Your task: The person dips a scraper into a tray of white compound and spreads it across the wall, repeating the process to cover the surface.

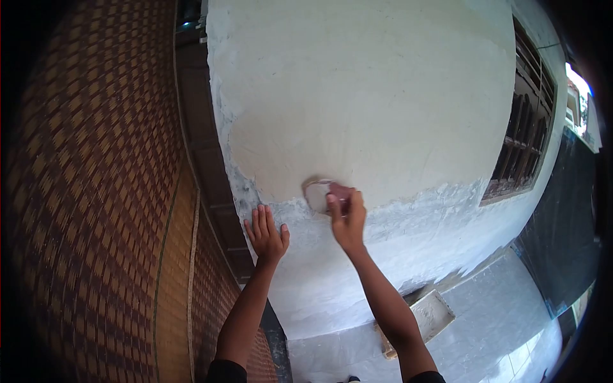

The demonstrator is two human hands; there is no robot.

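Observation:
My right hand (pixel 348 223) grips a reddish-brown piece of sandpaper (pixel 340 193); its pale, curled part lies against the wall (pixel 383 115). That spot is at the line where the cream upper wall meets a rougher whitish band. My left hand (pixel 266 235) rests flat on the wall near its left corner, fingers spread and holding nothing. The sandpaper's grip side is partly hidden by my fingers.
Woven matting (pixel 96 172) hangs along the left, beside a dark door (pixel 203 127). A barred wooden window (pixel 523 121) is at the right. On the floor below stands a pale tray (pixel 433 316) with whitish residue. A dark sheet (pixel 562 217) leans far right.

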